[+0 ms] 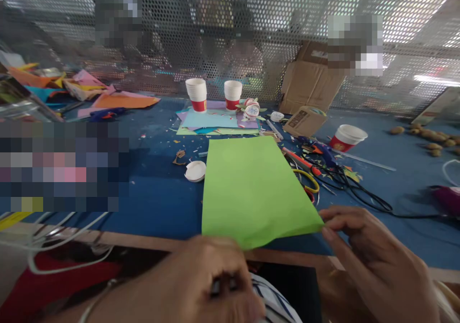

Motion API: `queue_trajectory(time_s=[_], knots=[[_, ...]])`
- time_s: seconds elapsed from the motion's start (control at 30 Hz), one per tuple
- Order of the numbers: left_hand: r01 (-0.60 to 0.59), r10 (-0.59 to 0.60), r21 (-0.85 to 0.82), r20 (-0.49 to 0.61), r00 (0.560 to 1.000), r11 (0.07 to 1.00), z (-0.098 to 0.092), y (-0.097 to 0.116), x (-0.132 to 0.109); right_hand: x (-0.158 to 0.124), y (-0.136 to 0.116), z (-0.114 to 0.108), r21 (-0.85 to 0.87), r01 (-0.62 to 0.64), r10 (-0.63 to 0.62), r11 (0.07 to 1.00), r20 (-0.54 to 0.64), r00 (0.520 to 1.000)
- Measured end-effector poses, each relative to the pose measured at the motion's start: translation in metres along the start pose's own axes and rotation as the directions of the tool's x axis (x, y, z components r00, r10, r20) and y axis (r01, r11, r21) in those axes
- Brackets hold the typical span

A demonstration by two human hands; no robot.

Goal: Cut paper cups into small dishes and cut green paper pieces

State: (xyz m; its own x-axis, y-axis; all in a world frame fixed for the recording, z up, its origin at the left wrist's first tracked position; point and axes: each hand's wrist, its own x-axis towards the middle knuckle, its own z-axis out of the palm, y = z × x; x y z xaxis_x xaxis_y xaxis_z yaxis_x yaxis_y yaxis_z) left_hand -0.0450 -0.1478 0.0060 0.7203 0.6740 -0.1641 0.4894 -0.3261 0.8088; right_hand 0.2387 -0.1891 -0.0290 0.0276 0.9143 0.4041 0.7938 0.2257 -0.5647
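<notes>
A green sheet of paper (251, 189) lies on the blue table, its near edge lifted and slightly bent. My right hand (373, 251) pinches the sheet's near right corner between thumb and fingertips. In front of its near left edge is my left hand (212, 275), fingers curled and somewhat blurred; small dark shapes show between them, and I cannot tell what it holds. Beside the sheet's left edge sits a small white paper disc-like cup piece (195, 171). Yellow-handled scissors (309, 181) and an orange-red marker-like stick (302, 161) are partly covered by its right side.
Two stacks of paper cups (197, 95) stand behind, near coloured paper sheets (212, 119). A blue glue gun (327, 154) with a black cable, another cup (348, 137) and cardboard boxes (305, 121) are at right. Coloured paper (124, 100) is piled left; white cables (72, 263) hang at the table's edge.
</notes>
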Motion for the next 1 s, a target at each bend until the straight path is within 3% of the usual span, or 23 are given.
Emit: queue_trajectory(time_s=[0.07,0.13,0.17,0.2,0.27,0.33,0.4,0.43,0.5,0.6,0.7,0.8,0.93,1.0], knots=[[-0.003,0.006,-0.067,0.047,0.999,0.998,0.017,0.005,-0.006,0.004,-0.005,-0.001,0.01,-0.006,0.007,1.0,-0.041,0.999],[-0.067,0.064,-0.019,-0.131,0.989,0.998,0.029,0.004,-0.011,0.008,-0.008,0.0,0.016,-0.012,0.013,1.0,-0.062,0.998],[-0.153,0.167,0.077,-0.23,0.959,0.985,0.033,0.002,-0.012,0.009,-0.009,0.0,0.02,-0.012,0.013,1.0,-0.067,0.998],[-0.187,0.253,0.215,-0.34,0.906,0.959,0.035,0.0,-0.012,0.011,-0.01,0.0,0.026,-0.012,0.014,1.0,-0.068,0.998],[-0.278,0.531,0.516,-0.444,0.722,0.81,0.034,-0.004,-0.007,0.014,-0.013,0.001,0.036,-0.013,0.016,0.999,-0.077,0.997],[-0.178,0.612,0.716,-0.409,0.677,0.675,0.025,-0.007,0.004,0.018,-0.018,0.002,0.048,-0.022,0.026,0.999,-0.087,0.996],[-0.073,0.543,0.789,-0.35,0.763,0.61,0.011,-0.007,0.022,0.021,-0.023,0.004,0.07,-0.039,0.046,0.997,-0.101,0.994],[-0.085,0.52,0.814,-0.283,0.806,0.574,0.003,-0.007,0.031,0.022,-0.025,0.005,0.089,-0.046,0.056,0.995,-0.115,0.992],[-0.075,0.517,0.854,-0.24,0.822,0.515,-0.017,-0.004,0.047,0.025,-0.029,0.007,0.163,-0.065,0.093,0.984,-0.169,0.981],[0.053,0.577,0.877,-0.359,0.733,0.478,-0.048,0.008,0.063,0.03,-0.029,0.009,0.277,-0.082,0.152,0.957,-0.242,0.958],[0.154,0.604,0.855,-0.466,0.647,0.495,-0.071,0.02,0.07,0.04,-0.021,0.009,0.165,-0.069,0.098,0.984,-0.181,0.979],[0.161,0.589,0.85,-0.473,0.655,0.502,-0.079,0.024,0.075,0.057,-0.011,0.015,0.018,0.128,-0.129,0.992,0.064,0.99],[0.091,0.642,0.85,-0.458,0.615,0.519,-0.075,0.015,0.083,0.08,-0.004,0.032,-0.155,0.36,-0.295,0.92,0.331,0.896],[0.067,0.648,0.852,-0.444,0.619,0.52,-0.072,0.011,0.085,0.087,-0.003,0.04,-0.234,0.441,-0.32,0.866,0.419,0.85]])
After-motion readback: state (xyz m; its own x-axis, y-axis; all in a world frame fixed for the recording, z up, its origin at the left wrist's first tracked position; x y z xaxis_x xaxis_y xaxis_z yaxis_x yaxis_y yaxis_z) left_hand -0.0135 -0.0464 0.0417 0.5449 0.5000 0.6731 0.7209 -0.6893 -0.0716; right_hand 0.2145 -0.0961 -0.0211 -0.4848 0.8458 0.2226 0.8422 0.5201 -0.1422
